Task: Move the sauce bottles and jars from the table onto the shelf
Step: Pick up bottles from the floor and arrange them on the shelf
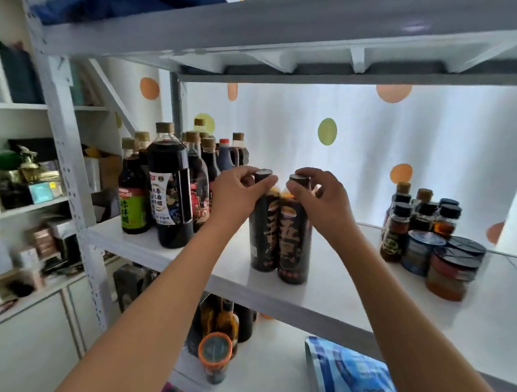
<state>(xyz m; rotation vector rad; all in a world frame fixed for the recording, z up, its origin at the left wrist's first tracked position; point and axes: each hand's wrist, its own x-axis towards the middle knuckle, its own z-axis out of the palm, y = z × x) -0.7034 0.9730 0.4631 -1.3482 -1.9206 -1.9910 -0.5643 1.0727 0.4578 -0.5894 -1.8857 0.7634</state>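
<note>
Two tall black sauce bottles with gold lettering stand side by side on the white shelf [336, 295]. My left hand [235, 194] grips the cap of the left bottle [262, 239]. The cap of the right bottle [292, 249] is held by my right hand [319, 194]. Both bottle bases rest on the shelf board near its front edge. At the shelf's left end stands a cluster of dark sauce bottles [170, 187] with tan caps. Small bottles and jars [424, 232] are grouped at the right.
The shelf board above [268, 25] hangs low over the bottles. On the lower shelf stand an orange-lidded jar [215, 357], dark bottles and a blue-white pouch [351, 374]. A white upright post [69, 167] stands at the left, with cluttered side shelves [12, 184] beyond it.
</note>
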